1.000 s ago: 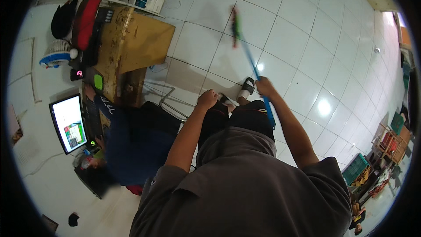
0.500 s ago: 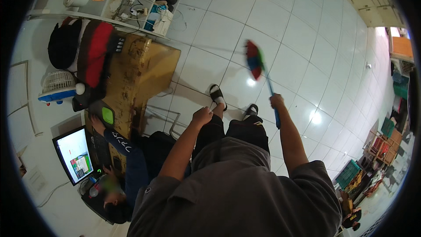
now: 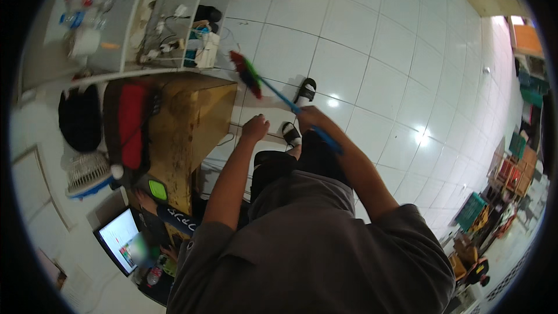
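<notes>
My right hand is wrapped round the blue handle of a broom, whose short end runs back along my forearm. Red, dark and green colours show on the broom head, which is to the left of my feet, near the desk's corner. Whether its bristles touch the tiles I cannot tell. Nothing shows in my left hand, held out beside the desk with its fingers loosely curled in. A dark sandal is on my forward foot, and the other sandal is behind it.
To the left stands a worn wooden desk, with a backpack, a small fan and a monitor. Another person's arm rests there. A shelf holds cables and boxes. Crates line the far right.
The broom has swung left, from the open tiles on the right to near the desk corner, with my right hand. My feet have stepped and my view has shifted forward.
</notes>
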Action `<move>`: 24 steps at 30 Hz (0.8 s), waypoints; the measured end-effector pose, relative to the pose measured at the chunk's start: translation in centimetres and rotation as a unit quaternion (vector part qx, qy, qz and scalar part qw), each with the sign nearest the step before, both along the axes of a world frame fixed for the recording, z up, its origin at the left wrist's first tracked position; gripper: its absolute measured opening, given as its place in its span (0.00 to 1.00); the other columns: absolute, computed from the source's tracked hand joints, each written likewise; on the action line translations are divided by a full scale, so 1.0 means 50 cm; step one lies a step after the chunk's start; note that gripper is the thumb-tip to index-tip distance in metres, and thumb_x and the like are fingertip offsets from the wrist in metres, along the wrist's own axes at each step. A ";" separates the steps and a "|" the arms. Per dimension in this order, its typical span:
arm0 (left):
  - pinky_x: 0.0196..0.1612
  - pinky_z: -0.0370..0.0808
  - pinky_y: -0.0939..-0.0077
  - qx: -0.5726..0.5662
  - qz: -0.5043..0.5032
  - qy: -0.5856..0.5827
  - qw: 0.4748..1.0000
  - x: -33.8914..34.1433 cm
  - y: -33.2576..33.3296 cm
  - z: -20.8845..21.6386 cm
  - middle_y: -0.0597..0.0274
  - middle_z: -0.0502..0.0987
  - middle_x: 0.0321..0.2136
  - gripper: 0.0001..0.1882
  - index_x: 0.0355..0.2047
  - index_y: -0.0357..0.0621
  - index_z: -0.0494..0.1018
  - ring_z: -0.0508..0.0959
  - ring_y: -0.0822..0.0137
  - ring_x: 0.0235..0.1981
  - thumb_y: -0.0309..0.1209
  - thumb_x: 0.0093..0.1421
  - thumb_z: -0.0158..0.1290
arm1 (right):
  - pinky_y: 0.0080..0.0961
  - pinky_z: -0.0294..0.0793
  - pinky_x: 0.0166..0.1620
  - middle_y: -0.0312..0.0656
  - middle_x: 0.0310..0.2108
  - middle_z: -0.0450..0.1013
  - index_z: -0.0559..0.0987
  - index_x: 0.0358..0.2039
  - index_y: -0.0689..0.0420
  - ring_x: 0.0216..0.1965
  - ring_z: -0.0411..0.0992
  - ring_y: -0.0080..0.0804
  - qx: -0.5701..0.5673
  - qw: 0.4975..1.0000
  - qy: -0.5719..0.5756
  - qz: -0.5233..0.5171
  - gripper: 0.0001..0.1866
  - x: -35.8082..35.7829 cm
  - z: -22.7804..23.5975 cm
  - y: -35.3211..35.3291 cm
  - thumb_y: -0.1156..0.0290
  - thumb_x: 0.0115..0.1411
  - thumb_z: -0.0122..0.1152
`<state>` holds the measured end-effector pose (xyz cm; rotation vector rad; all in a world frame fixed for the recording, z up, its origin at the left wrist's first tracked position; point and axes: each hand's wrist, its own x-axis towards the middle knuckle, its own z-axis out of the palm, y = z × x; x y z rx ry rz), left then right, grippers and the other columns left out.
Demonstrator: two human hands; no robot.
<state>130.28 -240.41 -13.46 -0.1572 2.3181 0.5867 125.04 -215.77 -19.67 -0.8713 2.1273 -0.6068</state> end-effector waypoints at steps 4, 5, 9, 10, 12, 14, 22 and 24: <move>0.43 0.68 0.60 -0.013 -0.074 -0.042 0.996 -0.112 0.044 -0.017 0.48 0.72 0.36 0.19 0.38 0.38 0.67 0.72 0.52 0.41 0.42 0.55 0.41 | 0.33 0.72 0.37 0.45 0.31 0.73 0.77 0.26 0.54 0.34 0.72 0.44 0.106 0.993 -0.036 -0.026 0.11 -0.086 -0.084 0.072 0.67 0.40 0.56; 0.43 0.68 0.60 -0.018 -0.048 -0.062 0.997 -0.102 0.007 -0.022 0.48 0.72 0.37 0.19 0.38 0.38 0.67 0.72 0.52 0.41 0.42 0.55 0.41 | 0.34 0.72 0.36 0.46 0.29 0.73 0.77 0.25 0.55 0.32 0.73 0.44 0.112 0.991 -0.036 -0.070 0.10 -0.091 -0.084 0.104 0.67 0.40 0.55; 0.41 0.68 0.62 -0.041 0.001 -0.098 0.994 -0.124 -0.066 -0.030 0.46 0.72 0.35 0.18 0.35 0.37 0.68 0.72 0.50 0.38 0.41 0.55 0.43 | 0.33 0.74 0.26 0.53 0.21 0.72 0.73 0.28 0.63 0.19 0.73 0.41 0.139 0.824 -0.194 -0.514 0.12 -0.190 0.032 0.226 0.73 0.43 0.45; 0.41 0.68 0.62 -0.032 -0.002 -0.089 0.996 -0.173 -0.040 -0.036 0.46 0.72 0.35 0.18 0.35 0.37 0.68 0.72 0.50 0.38 0.41 0.55 0.43 | 0.34 0.74 0.23 0.52 0.19 0.71 0.71 0.29 0.65 0.16 0.72 0.43 0.144 0.808 -0.148 -0.552 0.13 -0.218 0.048 0.282 0.73 0.44 0.43; 0.40 0.68 0.62 0.001 -0.083 -0.054 0.995 -0.220 -0.009 -0.035 0.46 0.73 0.34 0.18 0.34 0.37 0.69 0.72 0.50 0.38 0.41 0.55 0.43 | 0.37 0.74 0.29 0.56 0.23 0.71 0.69 0.31 0.69 0.23 0.73 0.48 0.153 0.798 -0.131 -0.569 0.15 -0.258 0.105 0.312 0.71 0.45 0.44; 0.40 0.69 0.62 -0.015 -0.016 -0.043 0.999 -0.240 -0.007 -0.079 0.47 0.73 0.32 0.18 0.32 0.38 0.69 0.72 0.50 0.37 0.42 0.55 0.43 | 0.40 0.70 0.41 0.64 0.33 0.69 0.65 0.43 0.69 0.36 0.70 0.55 0.190 0.850 -0.074 -0.485 0.22 -0.277 0.141 0.279 0.67 0.50 0.45; 0.39 0.70 0.61 0.075 0.028 -0.030 0.996 -0.356 0.009 -0.101 0.46 0.71 0.32 0.16 0.28 0.35 0.69 0.73 0.50 0.36 0.39 0.55 0.44 | 0.23 0.65 0.14 0.36 0.15 0.65 0.68 0.49 0.55 0.12 0.64 0.23 -0.105 0.801 -0.419 -0.415 0.24 -0.379 0.115 0.055 0.65 0.50 0.55; 0.38 0.70 0.60 0.099 0.043 -0.010 0.994 -0.389 0.017 -0.142 0.47 0.70 0.31 0.16 0.28 0.35 0.69 0.73 0.51 0.34 0.39 0.55 0.44 | 0.22 0.66 0.15 0.38 0.14 0.66 0.70 0.46 0.55 0.12 0.65 0.25 -0.163 0.910 -0.252 -0.287 0.22 -0.432 -0.041 -0.047 0.67 0.48 0.57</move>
